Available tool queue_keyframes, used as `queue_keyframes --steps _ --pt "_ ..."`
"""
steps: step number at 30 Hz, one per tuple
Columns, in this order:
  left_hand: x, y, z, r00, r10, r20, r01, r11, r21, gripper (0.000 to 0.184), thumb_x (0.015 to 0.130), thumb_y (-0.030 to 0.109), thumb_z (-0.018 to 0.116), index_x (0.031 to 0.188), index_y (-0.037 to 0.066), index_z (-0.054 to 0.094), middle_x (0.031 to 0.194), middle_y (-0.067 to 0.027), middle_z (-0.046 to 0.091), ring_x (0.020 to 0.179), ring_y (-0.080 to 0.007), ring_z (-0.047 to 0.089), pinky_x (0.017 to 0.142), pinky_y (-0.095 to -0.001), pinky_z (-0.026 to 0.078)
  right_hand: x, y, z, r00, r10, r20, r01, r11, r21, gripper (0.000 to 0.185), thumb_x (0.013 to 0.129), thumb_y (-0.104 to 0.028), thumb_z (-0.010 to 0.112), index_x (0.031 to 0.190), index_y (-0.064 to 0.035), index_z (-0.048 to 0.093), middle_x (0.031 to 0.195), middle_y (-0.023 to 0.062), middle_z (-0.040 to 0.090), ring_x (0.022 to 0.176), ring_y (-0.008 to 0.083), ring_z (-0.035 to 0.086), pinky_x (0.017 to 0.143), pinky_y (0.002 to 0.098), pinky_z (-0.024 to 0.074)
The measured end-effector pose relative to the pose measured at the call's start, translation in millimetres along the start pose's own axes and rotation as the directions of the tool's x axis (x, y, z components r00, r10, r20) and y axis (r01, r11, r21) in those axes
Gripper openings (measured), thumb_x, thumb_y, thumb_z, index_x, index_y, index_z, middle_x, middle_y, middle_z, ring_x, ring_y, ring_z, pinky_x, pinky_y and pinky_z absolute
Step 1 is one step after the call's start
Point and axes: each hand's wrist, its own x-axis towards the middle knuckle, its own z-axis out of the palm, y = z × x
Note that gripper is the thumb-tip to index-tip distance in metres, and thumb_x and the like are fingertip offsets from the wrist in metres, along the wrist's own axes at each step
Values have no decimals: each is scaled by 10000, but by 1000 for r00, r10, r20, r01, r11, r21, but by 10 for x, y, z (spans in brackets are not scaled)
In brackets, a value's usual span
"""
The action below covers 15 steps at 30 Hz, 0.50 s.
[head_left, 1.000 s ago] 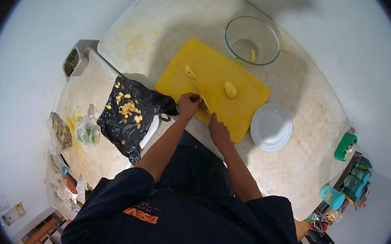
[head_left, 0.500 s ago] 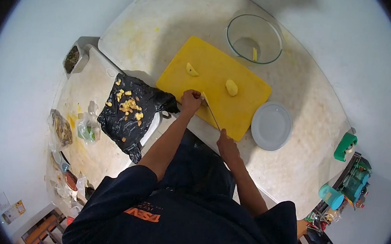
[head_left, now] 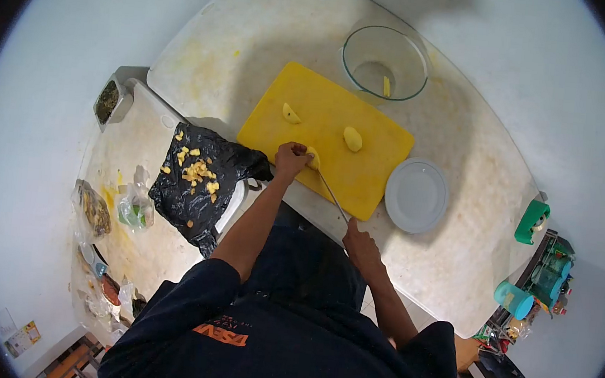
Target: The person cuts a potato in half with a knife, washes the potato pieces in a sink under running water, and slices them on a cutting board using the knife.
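My left hand (head_left: 292,161) is closed on a yellow potato piece (head_left: 313,157) at the near left edge of the yellow cutting board (head_left: 376,170). In my right hand (head_left: 361,247) is the handle of a knife (head_left: 333,195), whose blade slants over the board with its tip at that piece. Two more pieces lie on the board: a cut wedge (head_left: 291,113) toward the left and a rounded potato (head_left: 353,139) near the middle.
Behind the board stands a glass bowl (head_left: 385,63) with yellow sticks inside. A white plate (head_left: 417,196) is at its right. Peelings lie on a black plastic bag (head_left: 193,208) at the left. A green tape dispenser (head_left: 532,223) sits at the right table edge.
My right hand has moved back toward my body and slightly right, drawing the knife with it. My left hand stays at the same board edge, and the piece beside its fingers shows more.
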Motion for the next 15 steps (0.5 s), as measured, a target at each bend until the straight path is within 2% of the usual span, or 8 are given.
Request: queue_keyframes --steps 5,8,11,14,15 --pt "-140 155 -69 998 49 35 -51 996 70 333 691 205 776 980 56 704 755 -72 683 715 -172 654 699 -302 518 40 63 -72 999 9 42 -12 998 69 310 944 -238 475 1184 -54 406 799 320 600 766 501 620 642 565 499" --pt "-96 109 -79 996 24 81 -26 999 24 337 717 218 745 1006 54 695 769 -76 677 725 -174 648 702 -312 516 18 117 -130 1000 -15 11 13 990 141 262 962 -252 453 1143 -66 412 767 321 593 757 508 608 627 579 478" --pt "-138 113 -102 999 33 29 -32 999 -17 338 724 214 736 1011 45 681 763 -85 652 722 -204 633 697 -344 513 -7 132 -175 999 41 -10 -39 979 201 259 971 -251 445 1146 -63 410 744 328 587 732 505 600 618 576 469" --pt "-243 203 -68 980 189 -60 -166 947 276 323 726 169 729 1019 46 675 853 -94 629 810 -253 614 770 -377 493 -33 190 -142 992 63 -107 -41 979 202 278 976 -253 441 1163 -50 407 712 328 582 702 502 591 606 571 465" --pt "-260 219 -44 926 375 -45 -337 875 347 309 720 154 731 1005 50 673 874 -94 618 837 -263 604 797 -385 479 -33 230 -113 991 76 -110 -49 973 225 284 977 -250 441 1170 -45 404 716 328 583 699 501 590 603 569 463"
